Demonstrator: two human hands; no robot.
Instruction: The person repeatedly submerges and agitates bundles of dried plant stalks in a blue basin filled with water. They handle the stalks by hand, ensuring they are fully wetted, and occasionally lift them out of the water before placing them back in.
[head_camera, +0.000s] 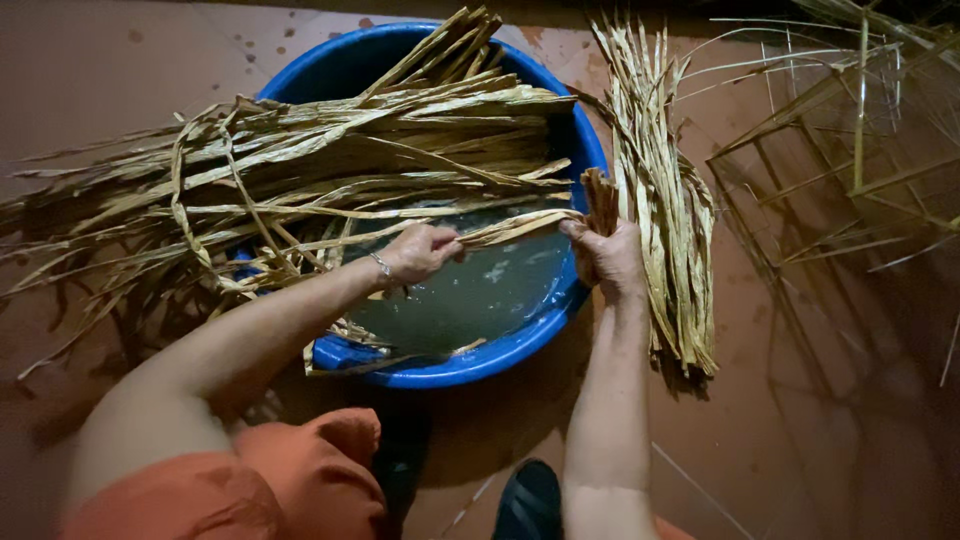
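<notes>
Floor (820, 440) of reddish-brown tile fills the frame from edge to edge, dimly lit, spotted dark in the upper left and shiny as if damp near the middle. On it, centre frame, sits a blue basin (455, 368) holding cloudy water. A big sheaf of dried leaf strips (300, 160) lies across its rim, spilling far out to the left. A second bundle of strips (665, 210) lies on the floor just beside the basin on the right, and a frame of thin sticks (850, 150) stands in the upper right.

At centre, over the water, the left hand (418, 252) is closed in a pinch on one strip (520, 228). The right hand (608, 258), at the basin's right rim, is clenched around the folded end of that same strip, which runs taut between the two.

Judging from this, a hard pull could tear or split the strip, since dry fibre of this kind looks brittle. The overhanging sheaf could slide off to the left, as most of its weight seems to lie outside the rim. A knock on the basin might slop water onto tile that already looks slippery near the dark shoe (528, 500) at the bottom.
</notes>
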